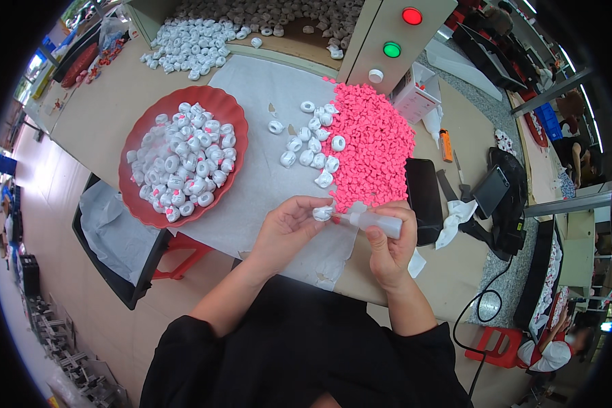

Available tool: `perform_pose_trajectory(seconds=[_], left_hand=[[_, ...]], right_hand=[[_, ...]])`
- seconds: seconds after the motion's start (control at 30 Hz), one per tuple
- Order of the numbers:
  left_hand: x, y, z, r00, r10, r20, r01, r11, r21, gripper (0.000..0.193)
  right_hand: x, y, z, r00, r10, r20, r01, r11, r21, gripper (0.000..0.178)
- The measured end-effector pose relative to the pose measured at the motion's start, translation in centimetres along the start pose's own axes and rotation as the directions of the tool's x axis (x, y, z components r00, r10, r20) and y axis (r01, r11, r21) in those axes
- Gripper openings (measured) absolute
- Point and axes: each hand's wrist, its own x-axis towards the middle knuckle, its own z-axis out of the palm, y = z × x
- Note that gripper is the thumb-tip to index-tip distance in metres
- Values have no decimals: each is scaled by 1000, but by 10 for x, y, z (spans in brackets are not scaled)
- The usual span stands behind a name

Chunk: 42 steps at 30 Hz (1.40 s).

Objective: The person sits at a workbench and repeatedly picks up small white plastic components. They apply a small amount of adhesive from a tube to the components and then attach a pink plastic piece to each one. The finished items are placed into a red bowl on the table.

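My left hand (291,223) pinches a small white rounded piece (322,213) between thumb and fingertips. My right hand (393,248) grips a translucent squeeze bottle (377,223), its narrow tip pointing left at the white piece and touching or almost touching it. Just beyond my hands spreads a heap of small pink pieces (370,146). Several loose white pieces (308,145) lie along the heap's left edge on a pale paper sheet (258,173). On the left, a red scalloped bowl (130,192) is filled with white pieces, some bearing pink bits.
White pieces (192,44) are piled by a cabinet at the back, whose post carries a red light (412,15) and a green button (392,49). A black case (423,197), orange box (446,145) and phone (489,190) lie right. A black tray (134,294) sits lower left.
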Motion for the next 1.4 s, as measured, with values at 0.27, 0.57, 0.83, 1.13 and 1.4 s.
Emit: perform_pose_trajectory(seconds=[0.27, 0.57, 0.83, 1.13, 1.4], left_hand=[[0, 1, 2, 1000, -7, -7, 7, 1000, 15, 28], [1, 2, 1, 1000, -13, -12, 13, 1000, -2, 28], [1, 4, 2, 999, -25, -38, 26, 999, 20, 29], [0, 3, 1, 1000, -2, -22, 3, 1000, 26, 29], [0, 5, 3, 1000, -11, -19, 11, 999, 35, 29]], right_hand=[[-1, 2, 1, 993, -116, -2, 116, 990, -85, 29], [2, 0, 0, 974, -225, 34, 227, 958, -173, 31], [3, -1, -2, 981, -193, 31, 195, 962, -188, 31], [1, 0, -2, 990, -139, 17, 140, 981, -131, 29], [0, 0, -2, 994, -110, 20, 112, 989, -93, 28]])
